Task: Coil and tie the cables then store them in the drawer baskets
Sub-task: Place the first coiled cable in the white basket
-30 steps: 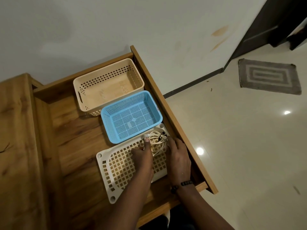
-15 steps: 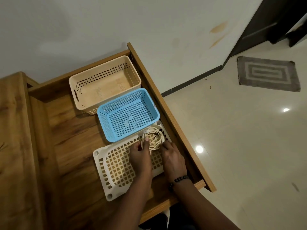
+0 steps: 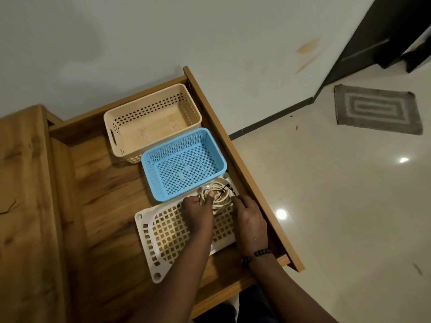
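Observation:
A coiled cream cable (image 3: 219, 197) with a dark tie lies in the far right corner of the white lattice basket (image 3: 149, 231), inside an open wooden drawer (image 3: 100, 194). My left hand (image 3: 198, 212) holds the coil's left side, thumb pressed on the loops. On the coil's right side my right hand (image 3: 249, 220) rests with curled fingers; its fingertips are hidden, so its grip is unclear. A clear plug end pokes out at the top of the coil.
A blue mesh basket (image 3: 217, 145) sits just behind the white one, and a beige basket (image 3: 112, 122) stands behind that. The drawer's right wall (image 3: 245, 173) runs close beside my right hand. A grey mat (image 3: 377, 110) lies on the tiled floor.
Both hands have stayed on the coil in the white basket's corner. The coil has settled flatter, and my right hand has closed in on it a little.

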